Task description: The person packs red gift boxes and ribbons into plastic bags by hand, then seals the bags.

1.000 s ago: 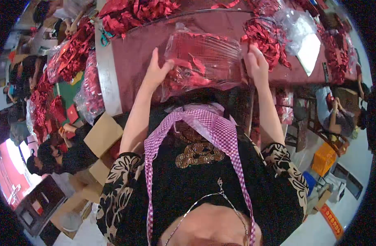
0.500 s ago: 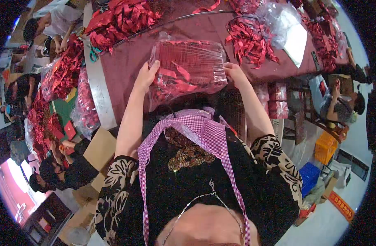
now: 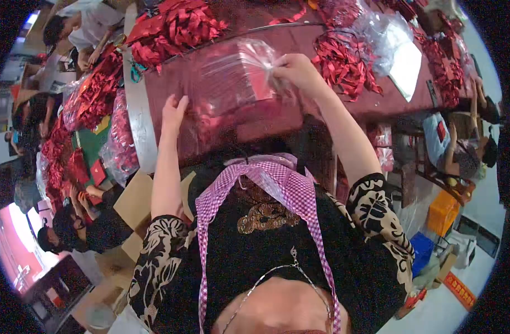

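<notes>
A clear plastic bag with red contents is stretched and blurred over the dark red tabletop in front of me. My right hand is closed on a gathered corner of the bag, at its upper right. To the left of the bag is my left hand, its thumb and a finger raised apart with nothing between them. The lower part of the bag is smeared by motion.
Red ribbon bundles lie at the table's back left, more ribbon bundles at the right. Beside those sits a crumpled clear bag with a white sheet. An open cardboard box stands at my left. People work on both sides.
My left hand has let go of the bag and moved left and down. My right hand has moved up and left, pulling a gathered corner of the bag.
</notes>
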A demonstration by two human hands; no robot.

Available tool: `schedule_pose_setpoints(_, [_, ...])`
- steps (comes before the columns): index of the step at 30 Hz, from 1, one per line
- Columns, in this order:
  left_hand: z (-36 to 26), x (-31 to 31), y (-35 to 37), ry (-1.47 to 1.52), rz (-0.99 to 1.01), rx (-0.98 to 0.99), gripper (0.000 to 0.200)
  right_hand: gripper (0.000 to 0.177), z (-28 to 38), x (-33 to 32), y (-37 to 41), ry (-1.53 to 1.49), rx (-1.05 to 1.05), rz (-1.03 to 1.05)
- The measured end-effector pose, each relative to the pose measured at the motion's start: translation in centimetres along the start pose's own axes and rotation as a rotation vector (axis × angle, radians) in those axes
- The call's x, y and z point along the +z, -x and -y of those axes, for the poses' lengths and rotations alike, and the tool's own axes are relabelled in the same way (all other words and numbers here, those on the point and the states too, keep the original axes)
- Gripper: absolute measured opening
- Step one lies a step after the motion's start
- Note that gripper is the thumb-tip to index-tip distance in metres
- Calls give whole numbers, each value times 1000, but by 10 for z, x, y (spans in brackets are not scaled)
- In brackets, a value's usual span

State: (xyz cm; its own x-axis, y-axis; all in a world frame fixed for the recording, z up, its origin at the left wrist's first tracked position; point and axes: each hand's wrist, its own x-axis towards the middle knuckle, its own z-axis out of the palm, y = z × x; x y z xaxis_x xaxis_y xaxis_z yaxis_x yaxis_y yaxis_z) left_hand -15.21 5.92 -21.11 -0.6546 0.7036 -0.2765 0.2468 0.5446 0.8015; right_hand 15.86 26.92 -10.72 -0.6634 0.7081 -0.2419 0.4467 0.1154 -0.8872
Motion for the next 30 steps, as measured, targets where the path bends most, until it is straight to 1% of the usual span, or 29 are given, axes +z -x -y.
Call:
schedule_pose_setpoints(1, [-7, -8, 3, -3, -19, 1, 48, 16, 8, 10, -3, -85, -22, -15])
schedule_pose_setpoints(2, [-20, -18, 7, -62, -117, 167, 47, 19, 26, 19, -3, -88, -51, 4])
schedule_pose_setpoints(3, [-32, -28, 12, -126, -214, 329, 46, 19, 40, 27, -8, -94, -63, 22])
schedule_pose_setpoints(4, [-67, -33, 29, -90, -204, 377, 44, 21, 52, 37, -13, 89, -112, -39])
schedule_pose_setpoints(5, [-99, -35, 46, -101, -226, 369, 44, 22, 61, 45, -16, 272, -167, -103])
schedule_pose_setpoints(6, [-127, -36, 61, -91, -170, 443, 43, 22, 69, 53, -19, 350, -239, -139])
schedule_pose_setpoints(7, [-139, -38, 69, -81, -112, 517, 41, 22, 78, 60, -20, 340, -253, -126])
schedule_pose_setpoints(9, [-133, -37, 63, -115, -118, 499, 41, 21, 92, 72, -20, 355, -386, -75])
schedule_pose_setpoints(10, [-130, -37, 61, -137, -103, 489, 41, 19, 94, 75, -21, 226, -376, -3])
schedule_pose_setpoints(11, [-127, -40, 61, -150, -101, 488, 41, 19, 95, 75, -19, 212, -375, -4])
schedule_pose_setpoints(13, [-121, -55, 60, 1, -12, 381, 47, 20, 93, 70, -12, -433, -401, -176])
schedule_pose_setpoints(14, [-109, -65, 53, -114, 70, 271, 53, 26, 74, 76, -19, -589, -349, -249])
schedule_pose_setpoints(15, [-96, -67, 51, -131, 74, 268, 53, 26, 56, 85, -23, -607, -344, -252])
schedule_pose_setpoints(17, [-93, -67, 53, -114, 46, 281, 58, 30, 31, 98, -23, -558, -190, -485])
schedule_pose_setpoints(18, [-96, -67, 51, -128, 60, 287, 58, 35, 21, 112, -21, -617, -107, -436])
schedule_pose_setpoints(19, [-105, -68, 54, 93, 93, 93, 62, 35, 16, 121, -18, -632, -100, -452])
schedule_pose_setpoints(20, [-114, -70, 55, 313, 118, -107, 66, 44, 15, 129, -17, -848, -53, -300])
schedule_pose_setpoints(21, [-121, -67, 59, 298, 125, -108, 66, 55, 14, 138, -17, -1059, -9, -140])
schedule_pose_setpoints(22, [-130, -60, 63, 409, 159, -90, 71, 55, 23, 147, -16, -1074, -7, -148])
schedule_pose_setpoints(23, [-135, -56, 64, 520, 195, -74, 76, 58, 36, 156, -15, -933, -31, -187])
schedule_pose_setpoints(24, [-122, -57, 55, 433, 84, -185, 66, 61, 46, 161, -10, -789, -52, -222])
schedule_pose_setpoints(25, [-123, -58, 58, 424, 89, -185, 66, 64, 56, 157, 2, -717, -101, -184])
schedule_pose_setpoints(27, [-123, -61, 63, 635, 68, -100, 70, 64, 64, 176, -13, -648, -162, -284])
schedule_pose_setpoints(28, [-72, -79, 32, 712, 157, -14, 74, 64, 72, 181, -17, -655, -160, -288])
schedule_pose_setpoints(29, [-100, -82, 49, 842, 146, -142, 78, 63, 85, 184, -18, -535, -178, -255])
schedule_pose_setpoints(30, [-98, -90, 57, 866, 121, -119, 76, 62, 95, 186, -19, -416, -189, -217])
